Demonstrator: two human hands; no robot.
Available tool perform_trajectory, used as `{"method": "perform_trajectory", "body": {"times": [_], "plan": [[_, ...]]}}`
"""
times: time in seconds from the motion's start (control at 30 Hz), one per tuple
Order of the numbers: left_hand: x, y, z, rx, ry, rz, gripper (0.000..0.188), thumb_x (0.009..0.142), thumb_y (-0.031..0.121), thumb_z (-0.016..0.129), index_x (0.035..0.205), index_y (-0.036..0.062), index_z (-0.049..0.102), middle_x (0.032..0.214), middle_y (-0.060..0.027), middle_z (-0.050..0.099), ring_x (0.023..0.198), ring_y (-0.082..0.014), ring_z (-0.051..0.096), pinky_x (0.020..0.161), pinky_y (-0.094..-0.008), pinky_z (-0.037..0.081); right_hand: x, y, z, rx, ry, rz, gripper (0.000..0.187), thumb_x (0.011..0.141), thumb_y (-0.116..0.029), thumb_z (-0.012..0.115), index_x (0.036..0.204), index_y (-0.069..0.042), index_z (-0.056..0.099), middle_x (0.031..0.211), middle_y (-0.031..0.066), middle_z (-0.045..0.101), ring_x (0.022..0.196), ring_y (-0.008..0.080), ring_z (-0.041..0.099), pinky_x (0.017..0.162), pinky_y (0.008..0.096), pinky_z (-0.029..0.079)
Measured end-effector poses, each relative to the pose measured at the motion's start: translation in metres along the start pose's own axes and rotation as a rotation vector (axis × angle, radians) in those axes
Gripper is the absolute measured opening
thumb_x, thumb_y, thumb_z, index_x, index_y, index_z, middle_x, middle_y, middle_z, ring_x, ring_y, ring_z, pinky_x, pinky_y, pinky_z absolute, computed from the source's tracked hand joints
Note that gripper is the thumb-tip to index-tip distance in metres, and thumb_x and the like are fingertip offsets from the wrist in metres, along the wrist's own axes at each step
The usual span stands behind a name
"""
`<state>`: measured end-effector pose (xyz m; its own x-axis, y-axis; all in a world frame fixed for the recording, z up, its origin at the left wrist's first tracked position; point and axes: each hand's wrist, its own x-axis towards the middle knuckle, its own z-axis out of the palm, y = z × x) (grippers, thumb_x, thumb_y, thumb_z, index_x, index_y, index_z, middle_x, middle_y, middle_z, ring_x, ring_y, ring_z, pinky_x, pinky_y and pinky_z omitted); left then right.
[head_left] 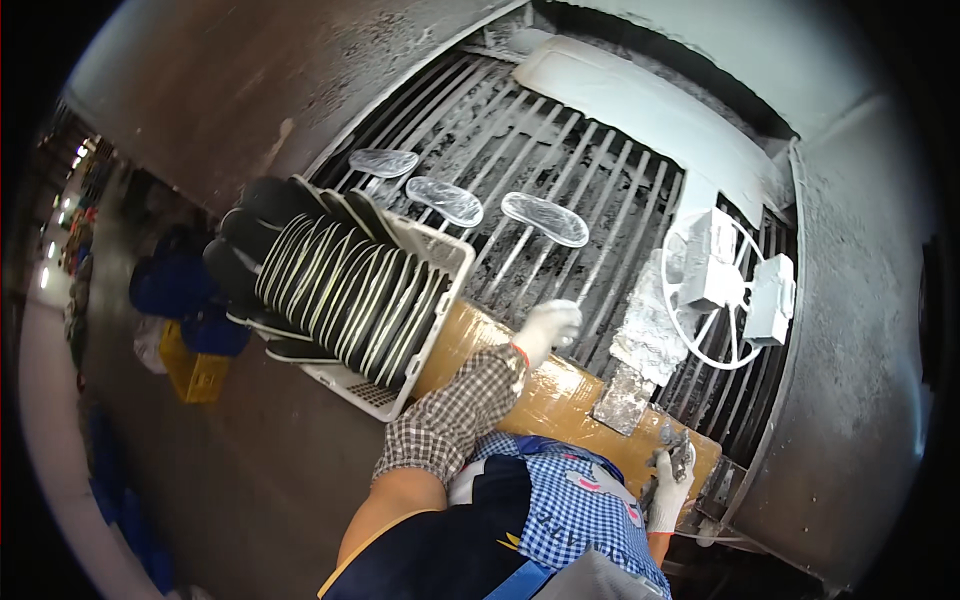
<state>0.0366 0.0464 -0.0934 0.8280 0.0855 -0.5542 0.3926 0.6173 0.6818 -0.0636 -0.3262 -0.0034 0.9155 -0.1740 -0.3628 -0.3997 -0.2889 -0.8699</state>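
My left hand (550, 328), in a white glove, hovers over the near end of a grate of metal bars (590, 190). Nothing shows in it; its fingers look half curled and are smeared. Past it, three shiny, wet-looking shoe soles lie apart on the bars: a right one (545, 219), a middle one (445, 201) and a left one (383, 163). At the lower right my gloved right hand (670, 495) is closed around a grey, paint-caked spray gun (679, 455), partly hidden by the fingers.
Left of my arm, a white plastic basket (432, 340) holds a row of black soles with pale edges (350, 290). Wrapped cardboard (570, 398) lines the grate's near edge. A white-coated wheel (672, 322) with blocks stands right. Booth walls enclose both sides. A yellow crate (196, 375) sits behind left.
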Motion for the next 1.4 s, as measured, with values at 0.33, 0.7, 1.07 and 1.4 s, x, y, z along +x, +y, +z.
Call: {"method": "perform_trajectory", "body": {"times": [0.33,0.7,1.07,1.4], "plan": [[-0.129,0.034,-0.027,0.102,0.069,0.236,0.053,0.099,0.023,0.076,0.144,-0.0032,0.061,0.111,-0.0079,0.074,0.099,-0.0159,0.07,0.09,-0.0311,0.055,0.004,-0.027,0.017,-0.025,-0.143,-0.089,0.04,0.1,-0.012,0.069,0.139,-0.002,0.062,0.105,0.003,0.067,0.086,0.0118,0.062,0.078,0.0287,0.05],[-0.209,0.089,-0.08,0.031,0.508,0.675,0.039,0.098,0.012,0.076,0.133,-0.0012,0.068,0.1,-0.004,0.074,0.08,-0.0111,0.067,0.071,-0.0253,0.055,0.01,-0.014,0.026,-0.066,-0.223,-0.227,0.043,0.1,-0.01,0.069,0.141,-0.002,0.059,0.109,0.0044,0.066,0.085,0.0126,0.061,0.075,0.0296,0.051],[-0.29,0.124,-0.228,0.422,1.663,0.743,0.091,0.088,0.033,0.086,0.161,0.0023,0.04,0.153,-0.0279,0.049,0.135,-0.0394,0.057,0.112,-0.0453,0.05,0.023,0.006,0.039,-0.034,-0.293,-0.167,0.042,0.097,-0.004,0.067,0.137,0.001,0.056,0.108,0.0065,0.061,0.087,0.015,0.06,0.078,0.0319,0.052],[-0.28,0.167,-0.287,0.961,1.526,0.029,0.099,0.093,0.053,0.07,0.172,0.0215,0.021,0.141,-0.029,0.062,0.125,-0.0462,0.066,0.109,-0.0544,0.051,-0.023,-0.055,0.064,-0.191,-0.269,-0.041,0.04,0.099,-0.008,0.067,0.137,0.0,0.06,0.099,0.0025,0.064,0.08,0.0117,0.059,0.072,0.0285,0.05]]}}
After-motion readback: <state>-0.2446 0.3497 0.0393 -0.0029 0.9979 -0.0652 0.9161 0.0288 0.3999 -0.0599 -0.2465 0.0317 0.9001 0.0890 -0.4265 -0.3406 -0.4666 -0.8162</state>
